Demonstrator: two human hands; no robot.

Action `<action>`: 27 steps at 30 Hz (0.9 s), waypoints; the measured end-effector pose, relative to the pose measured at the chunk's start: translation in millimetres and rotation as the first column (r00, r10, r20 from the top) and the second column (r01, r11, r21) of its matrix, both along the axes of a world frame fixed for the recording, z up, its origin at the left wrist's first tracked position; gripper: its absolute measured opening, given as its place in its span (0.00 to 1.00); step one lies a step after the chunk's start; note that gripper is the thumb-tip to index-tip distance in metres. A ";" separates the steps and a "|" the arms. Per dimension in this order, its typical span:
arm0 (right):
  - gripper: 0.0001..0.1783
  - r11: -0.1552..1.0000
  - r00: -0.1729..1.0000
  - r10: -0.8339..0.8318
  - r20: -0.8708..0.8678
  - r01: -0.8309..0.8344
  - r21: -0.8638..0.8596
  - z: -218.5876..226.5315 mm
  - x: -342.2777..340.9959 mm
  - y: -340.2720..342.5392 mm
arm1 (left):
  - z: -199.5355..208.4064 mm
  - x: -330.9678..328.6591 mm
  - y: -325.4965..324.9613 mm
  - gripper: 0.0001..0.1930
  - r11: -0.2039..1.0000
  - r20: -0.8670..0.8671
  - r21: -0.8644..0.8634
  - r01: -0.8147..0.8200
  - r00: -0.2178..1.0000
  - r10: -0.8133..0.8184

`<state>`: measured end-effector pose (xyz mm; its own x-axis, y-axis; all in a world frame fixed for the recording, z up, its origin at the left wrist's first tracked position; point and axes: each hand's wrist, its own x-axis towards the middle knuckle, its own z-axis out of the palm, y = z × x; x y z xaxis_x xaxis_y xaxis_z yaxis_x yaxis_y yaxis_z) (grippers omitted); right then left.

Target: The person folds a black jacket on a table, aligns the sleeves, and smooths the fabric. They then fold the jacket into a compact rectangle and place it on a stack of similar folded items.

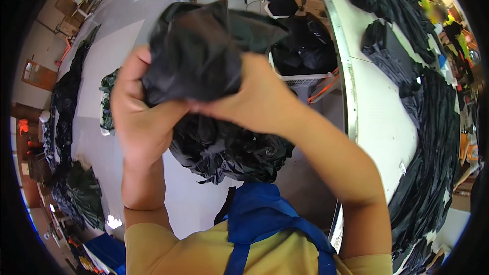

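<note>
From my remote seat I cannot see most of the fingertips, because the black bundle (196, 46) is lifted near the camera and covers them. The left hand (135, 114) and the right hand (257, 94) grasp this bundle from its two sides, with the thumbs almost meeting at its lower edge; how firmly they press, I cannot tell. The bundle is in the air in front of the body, and some blur makes its outline uncertain. It hides the upper part of the pile (232, 155) below, and also what carries this pile. The crate (305, 81) is partly concealed behind the right hand and its own black load (304, 43). Toward the rim, the room is bent and cut by darkness. The bundle looks thin and smooth, folded into a thick block with one pointed corner on top; whether it is plastic or cloth, I cannot say. The pile is crumpled, rather shiny, with ragged edges. The crate has a pale, slotted wall. On the white table (374, 122) at right lie long black sheets (433, 137), full of narrow wrinkles. A blue apron (262, 219) covers part of the yellow shirt (198, 244).
</note>
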<state>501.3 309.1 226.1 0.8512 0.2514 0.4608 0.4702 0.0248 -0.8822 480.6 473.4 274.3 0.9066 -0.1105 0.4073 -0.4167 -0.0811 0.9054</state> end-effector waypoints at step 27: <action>0.24 -0.570 -0.540 -0.665 0.516 0.813 0.116 197.6 -702.7 -352.3 | 158.2 -281.0 -582.5 0.44 -0.501 -0.069 0.630 0.594 -0.600 -0.797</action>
<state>-201.3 -43.2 423.7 -0.1548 -0.4872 0.8595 -0.4250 -0.7525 -0.5031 199.6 -109.0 432.5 -0.8278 -0.5302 0.1833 -0.2841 0.6780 0.6780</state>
